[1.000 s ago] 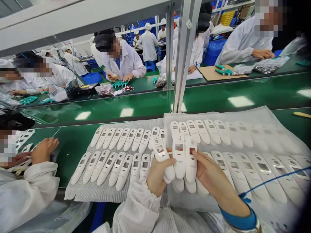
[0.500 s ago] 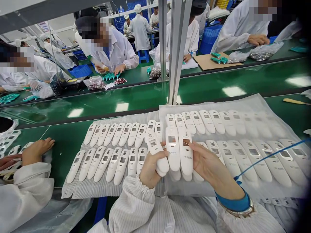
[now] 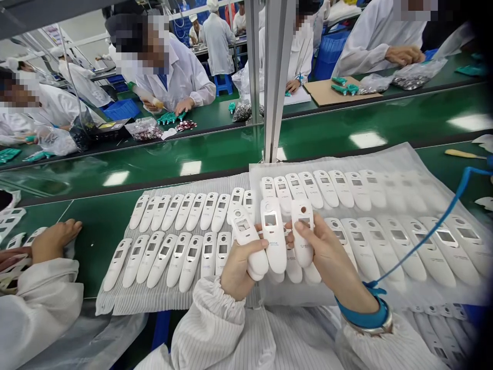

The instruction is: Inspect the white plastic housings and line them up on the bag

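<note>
Left hand [image 3: 235,267] closed around two white housings [image 3: 257,241]. Right hand [image 3: 327,257] pinches third housing [image 3: 302,234]. Judged: mid-batch; many housings [image 3: 185,241] remain in rows along desk [image 3: 96,226] near edge.

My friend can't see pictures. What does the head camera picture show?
A person's left hand holds two white plastic thermometer-shaped shells, and the right hand holds a third white shell. Below lie rows of matching shells on a ribbed grey mat and a clear plastic sheet, beside a green conveyor belt.
</note>
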`<state>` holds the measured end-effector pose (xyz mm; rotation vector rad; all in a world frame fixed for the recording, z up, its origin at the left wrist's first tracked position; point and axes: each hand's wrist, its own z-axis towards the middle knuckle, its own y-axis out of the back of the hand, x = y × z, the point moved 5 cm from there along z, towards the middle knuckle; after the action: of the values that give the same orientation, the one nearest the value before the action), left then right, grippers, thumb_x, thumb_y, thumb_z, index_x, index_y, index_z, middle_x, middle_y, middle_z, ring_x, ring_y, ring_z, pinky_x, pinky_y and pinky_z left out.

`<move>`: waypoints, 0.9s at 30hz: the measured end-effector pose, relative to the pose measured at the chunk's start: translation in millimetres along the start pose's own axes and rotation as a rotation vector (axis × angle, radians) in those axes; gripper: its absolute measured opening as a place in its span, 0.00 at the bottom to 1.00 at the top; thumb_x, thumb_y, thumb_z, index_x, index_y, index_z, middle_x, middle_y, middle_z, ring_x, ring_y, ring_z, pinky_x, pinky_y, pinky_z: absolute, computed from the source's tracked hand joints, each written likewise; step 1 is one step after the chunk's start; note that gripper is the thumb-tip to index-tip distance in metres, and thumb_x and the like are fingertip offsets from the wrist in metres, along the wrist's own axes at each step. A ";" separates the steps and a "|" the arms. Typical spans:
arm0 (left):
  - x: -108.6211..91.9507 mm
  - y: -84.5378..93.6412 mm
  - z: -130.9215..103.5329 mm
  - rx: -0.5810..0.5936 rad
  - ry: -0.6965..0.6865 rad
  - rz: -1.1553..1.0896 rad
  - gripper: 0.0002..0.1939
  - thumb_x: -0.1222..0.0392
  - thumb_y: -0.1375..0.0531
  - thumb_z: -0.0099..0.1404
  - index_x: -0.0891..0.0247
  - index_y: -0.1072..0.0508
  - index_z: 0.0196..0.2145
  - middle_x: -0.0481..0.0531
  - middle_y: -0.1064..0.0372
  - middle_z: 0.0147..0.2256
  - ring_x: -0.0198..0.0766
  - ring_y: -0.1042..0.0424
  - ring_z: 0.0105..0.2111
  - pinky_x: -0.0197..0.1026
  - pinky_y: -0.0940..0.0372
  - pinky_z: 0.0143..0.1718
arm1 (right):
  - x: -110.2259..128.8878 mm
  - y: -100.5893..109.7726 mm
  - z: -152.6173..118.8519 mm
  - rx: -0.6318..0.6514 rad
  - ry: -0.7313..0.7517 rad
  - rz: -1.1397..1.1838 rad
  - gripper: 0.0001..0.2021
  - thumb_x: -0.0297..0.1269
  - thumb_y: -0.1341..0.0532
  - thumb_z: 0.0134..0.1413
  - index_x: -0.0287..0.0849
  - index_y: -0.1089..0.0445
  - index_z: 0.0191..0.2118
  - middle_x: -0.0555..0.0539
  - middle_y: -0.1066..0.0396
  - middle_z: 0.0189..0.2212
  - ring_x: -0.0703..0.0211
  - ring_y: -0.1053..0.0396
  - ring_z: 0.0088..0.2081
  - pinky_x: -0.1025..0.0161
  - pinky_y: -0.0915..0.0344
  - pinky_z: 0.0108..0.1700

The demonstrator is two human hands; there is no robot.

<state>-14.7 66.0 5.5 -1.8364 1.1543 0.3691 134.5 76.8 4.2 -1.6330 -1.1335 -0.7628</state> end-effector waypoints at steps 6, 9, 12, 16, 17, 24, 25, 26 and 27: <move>-0.7 -5.0 -1.2 0.091 0.015 0.025 0.23 0.65 0.36 0.55 0.65 0.31 0.50 0.56 0.25 0.40 0.45 0.27 0.41 0.43 0.33 0.44 | 7.0 -7.7 0.4 0.069 0.046 -0.145 0.21 0.41 0.28 0.40 0.45 0.33 0.42 0.51 0.28 0.33 0.60 0.31 0.33 0.65 0.32 0.34; 0.1 -7.9 -2.8 0.149 0.015 0.041 0.22 0.66 0.37 0.56 0.65 0.30 0.49 0.55 0.25 0.40 0.46 0.27 0.42 0.44 0.33 0.44 | 8.8 -5.4 2.5 0.002 0.035 -0.157 0.16 0.45 0.30 0.44 0.43 0.33 0.35 0.53 0.32 0.25 0.62 0.34 0.28 0.66 0.34 0.30; 1.1 -8.9 -4.2 0.173 0.023 0.026 0.21 0.66 0.37 0.56 0.64 0.29 0.49 0.55 0.25 0.39 0.46 0.27 0.42 0.44 0.33 0.44 | 11.2 -4.3 3.5 -0.025 0.061 -0.139 0.16 0.46 0.31 0.45 0.42 0.34 0.32 0.53 0.33 0.23 0.62 0.35 0.28 0.65 0.34 0.31; -0.7 -7.2 -4.5 0.147 -0.006 0.031 0.20 0.65 0.36 0.55 0.64 0.29 0.47 0.55 0.25 0.39 0.46 0.27 0.42 0.44 0.33 0.44 | 8.7 -1.2 3.0 -0.015 0.062 -0.079 0.15 0.44 0.30 0.45 0.43 0.34 0.32 0.53 0.33 0.22 0.63 0.36 0.26 0.66 0.36 0.30; -1.8 -6.6 -4.7 0.137 -0.030 0.044 0.20 0.65 0.36 0.54 0.64 0.29 0.46 0.55 0.25 0.39 0.47 0.27 0.42 0.44 0.33 0.44 | 6.8 -0.6 2.6 0.000 0.050 -0.060 0.14 0.43 0.30 0.45 0.43 0.33 0.32 0.53 0.32 0.23 0.63 0.36 0.26 0.66 0.36 0.30; -11.1 -5.6 -10.8 0.093 -0.309 0.343 0.15 0.62 0.35 0.57 0.64 0.28 0.43 0.54 0.25 0.40 0.44 0.27 0.43 0.43 0.33 0.45 | -3.0 -0.9 -5.8 0.052 0.021 0.171 0.09 0.43 0.37 0.56 0.49 0.28 0.42 0.49 0.27 0.40 0.56 0.31 0.42 0.61 0.33 0.42; -11.5 -5.8 -11.6 0.092 -0.329 0.373 0.14 0.62 0.35 0.57 0.63 0.28 0.43 0.54 0.25 0.40 0.44 0.27 0.43 0.43 0.33 0.45 | -2.9 -1.2 -7.3 0.047 0.022 0.194 0.09 0.43 0.37 0.56 0.49 0.28 0.42 0.49 0.27 0.42 0.55 0.32 0.45 0.60 0.33 0.44; -11.8 -6.2 -12.1 0.097 -0.343 0.389 0.14 0.62 0.35 0.57 0.62 0.28 0.42 0.53 0.25 0.40 0.43 0.27 0.43 0.42 0.33 0.44 | -2.5 -1.6 -8.7 0.046 0.019 0.208 0.09 0.43 0.37 0.56 0.49 0.27 0.42 0.49 0.27 0.44 0.54 0.32 0.47 0.59 0.33 0.46; -12.1 -6.6 -12.6 0.103 -0.355 0.394 0.14 0.62 0.35 0.57 0.62 0.28 0.42 0.52 0.25 0.40 0.43 0.27 0.43 0.41 0.33 0.44 | -1.9 -2.2 -9.9 0.053 0.012 0.215 0.09 0.43 0.37 0.56 0.49 0.26 0.42 0.48 0.27 0.44 0.54 0.33 0.48 0.59 0.33 0.47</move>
<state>-18.1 63.5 23.8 -1.3774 1.2515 0.8099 132.1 67.1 6.6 -1.6716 -0.9432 -0.5979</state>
